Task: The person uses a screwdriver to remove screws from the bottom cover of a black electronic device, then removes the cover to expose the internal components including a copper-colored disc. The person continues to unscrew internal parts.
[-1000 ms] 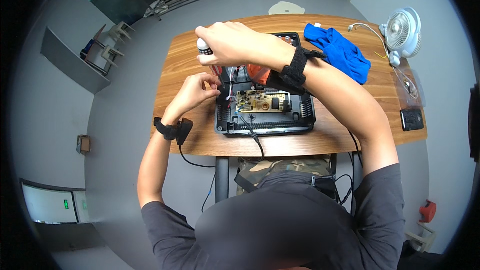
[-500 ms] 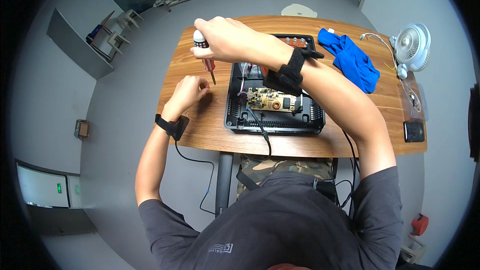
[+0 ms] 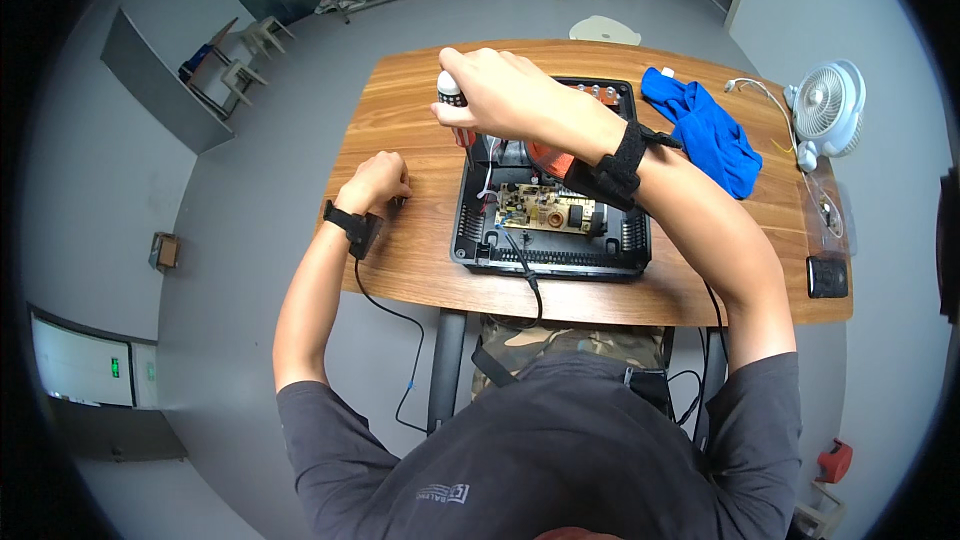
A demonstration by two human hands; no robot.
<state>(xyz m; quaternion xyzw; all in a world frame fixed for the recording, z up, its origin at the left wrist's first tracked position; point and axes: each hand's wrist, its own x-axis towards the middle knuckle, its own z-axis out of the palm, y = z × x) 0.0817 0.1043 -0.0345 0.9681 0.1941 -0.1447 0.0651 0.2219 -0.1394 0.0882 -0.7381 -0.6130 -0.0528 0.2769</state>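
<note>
My right hand [image 3: 503,92] is closed around a screwdriver [image 3: 453,92] with a white, black and red handle. Its shaft points down over the left side of a black open appliance housing [image 3: 475,258]; exactly where the tip touches I cannot tell. Inside the housing lies a tan circuit board [image 3: 530,208] with a copper ring coil and several components. Behind it, a round orange-red part [image 3: 550,159] is partly covered by my right wrist. My left hand [image 3: 376,181] rests on the table left of the housing, fingers curled; whatever they may hold is hidden.
The wooden table [image 3: 400,260] carries a blue cloth [image 3: 705,130] to the right of the housing. Farther right are a white fan [image 3: 828,102], a clear plastic tray [image 3: 838,208] and a black flat object [image 3: 827,277]. A black cord [image 3: 530,285] hangs from the housing's front.
My right hand has carried the screwdriver rightward and lower, from above the table to the housing's left side. The left hand's fingers have curled in more, staying near the same spot.
</note>
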